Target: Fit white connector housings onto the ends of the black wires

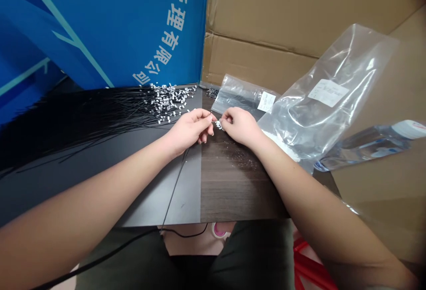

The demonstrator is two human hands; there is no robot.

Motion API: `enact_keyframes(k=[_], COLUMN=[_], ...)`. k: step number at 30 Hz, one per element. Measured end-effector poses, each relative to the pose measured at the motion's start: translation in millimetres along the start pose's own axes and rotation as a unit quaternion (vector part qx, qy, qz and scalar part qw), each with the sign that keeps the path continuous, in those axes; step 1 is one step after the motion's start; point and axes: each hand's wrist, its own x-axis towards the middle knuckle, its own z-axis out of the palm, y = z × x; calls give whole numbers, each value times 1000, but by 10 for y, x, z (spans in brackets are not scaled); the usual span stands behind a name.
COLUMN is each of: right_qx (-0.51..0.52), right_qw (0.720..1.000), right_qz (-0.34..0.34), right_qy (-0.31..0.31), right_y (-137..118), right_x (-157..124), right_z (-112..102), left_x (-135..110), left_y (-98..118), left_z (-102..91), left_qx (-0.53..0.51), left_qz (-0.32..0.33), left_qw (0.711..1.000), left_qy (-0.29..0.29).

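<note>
My left hand (191,130) and my right hand (240,125) meet over the dark table (229,188), fingers pinched together. Between the fingertips sits a small white connector (218,124). A thin black wire (176,183) runs from my left hand back across the table and off its front edge. To the left lies a large fan of black wires (83,117) whose ends carry several white connectors (169,101).
A blue printed board (100,28) stands behind the wires. Cardboard (282,23) rises at the back right. A small clear bag with a label (242,97) and a big clear bag (326,103) lie right of my hands. A plastic bottle (372,145) rests at far right.
</note>
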Motion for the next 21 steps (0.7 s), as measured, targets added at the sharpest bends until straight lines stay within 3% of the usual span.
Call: enact_keyframes(k=[4, 10, 14, 21], right_qx=[139, 249, 323, 376], right_qw=[988, 962, 940, 924], right_qz=[-31, -108, -95, -53], right_qy=[54, -19, -60, -42], right_y=[-60, -218, -267, -302], right_x=[-58, -159, -160, -174], right_z=[-81, -52, 68, 54], left_x=[36, 49, 35, 31], left_y=[-48, -46, -41, -55], left_z=[-41, -60, -42, -51], left_qx=[-49, -106, -124, -127], left_qz=[44, 86, 77, 87], left_qw=[997, 989, 989, 987], left_qy=[35, 49, 37, 42])
